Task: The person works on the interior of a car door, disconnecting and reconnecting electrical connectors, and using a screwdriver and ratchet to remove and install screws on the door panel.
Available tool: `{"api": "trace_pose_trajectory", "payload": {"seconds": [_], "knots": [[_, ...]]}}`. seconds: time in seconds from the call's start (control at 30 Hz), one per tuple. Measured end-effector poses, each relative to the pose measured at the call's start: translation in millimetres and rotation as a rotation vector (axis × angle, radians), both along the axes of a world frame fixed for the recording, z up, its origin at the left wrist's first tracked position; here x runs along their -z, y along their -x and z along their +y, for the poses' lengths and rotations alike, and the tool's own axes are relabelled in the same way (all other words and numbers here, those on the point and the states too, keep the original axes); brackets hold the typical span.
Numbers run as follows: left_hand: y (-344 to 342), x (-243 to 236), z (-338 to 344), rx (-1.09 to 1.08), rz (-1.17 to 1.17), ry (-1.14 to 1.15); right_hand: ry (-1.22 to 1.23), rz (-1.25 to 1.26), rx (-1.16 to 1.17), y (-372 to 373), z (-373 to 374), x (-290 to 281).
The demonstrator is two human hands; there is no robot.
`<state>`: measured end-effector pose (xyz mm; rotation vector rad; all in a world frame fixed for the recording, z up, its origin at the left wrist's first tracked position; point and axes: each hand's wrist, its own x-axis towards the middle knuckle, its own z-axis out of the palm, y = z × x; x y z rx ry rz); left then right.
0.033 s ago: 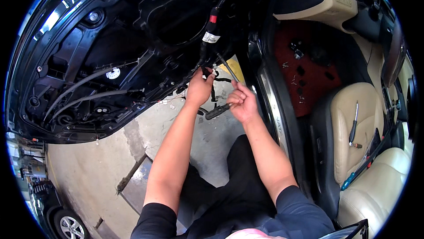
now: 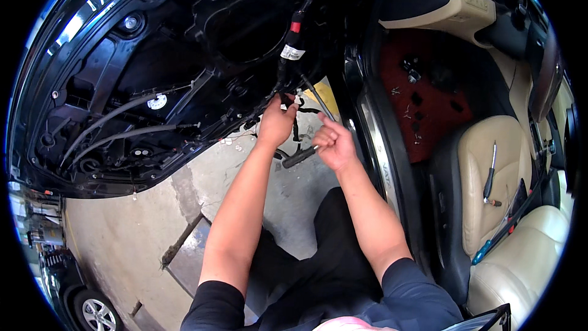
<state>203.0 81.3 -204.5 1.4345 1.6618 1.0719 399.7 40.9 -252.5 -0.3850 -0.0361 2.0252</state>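
My right hand (image 2: 335,144) is closed around a ratchet wrench (image 2: 300,157), its dark handle sticking out to the left of the fist. A long metal extension bar (image 2: 317,97) runs from beside that hand up to the door's lower edge. My left hand (image 2: 277,126) pinches the black wiring harness (image 2: 296,40) low on the door; the fingertips are partly hidden. Red tape and a white label mark the harness above it. The stripped black car door (image 2: 153,74) fills the upper left, with two grey cables across it. The bar's far tip cannot be made out.
The beige front seat (image 2: 496,165) to the right carries screwdrivers (image 2: 490,178) and other tools. Small parts lie on the red floor mat (image 2: 410,98). A metal door sill (image 2: 383,141) runs beside my right arm. Concrete floor (image 2: 135,233) lies below the door.
My right index finger has straightened a little and lifted from the bar. The ratchet handle has turned slightly. My left hand stays in place.
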Motion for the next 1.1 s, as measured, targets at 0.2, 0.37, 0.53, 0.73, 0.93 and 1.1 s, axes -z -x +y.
{"api": "trace_pose_trajectory", "payload": {"seconds": [0.2, 0.37, 0.53, 0.73, 0.93, 1.1], "knots": [[4.4, 49.6, 8.0, -0.075, 0.009, 0.104, -0.544, -1.539, 0.155, -4.9, -2.6, 3.5], [-38.9, 12.1, -5.2, 0.049, -0.563, 0.351, -0.494, -1.241, 0.177, -17.8, 10.5, -5.7], [-63.4, 3.8, 7.7, 0.066, -0.564, 0.377, -0.500, -1.176, 0.205, -20.6, 15.7, 8.6], [-57.8, 16.5, 23.8, 0.101, -0.631, 0.364, -0.771, -2.075, 0.464, -10.8, 1.3, -20.8], [-58.2, 18.7, 23.0, 0.057, -0.792, 0.419, -0.570, -1.898, 0.183, -14.7, -2.3, -15.3], [-50.2, 28.1, 29.8, 0.084, -0.922, 0.412, -0.479, -1.786, 0.289, -1.7, -4.5, -6.8]]}}
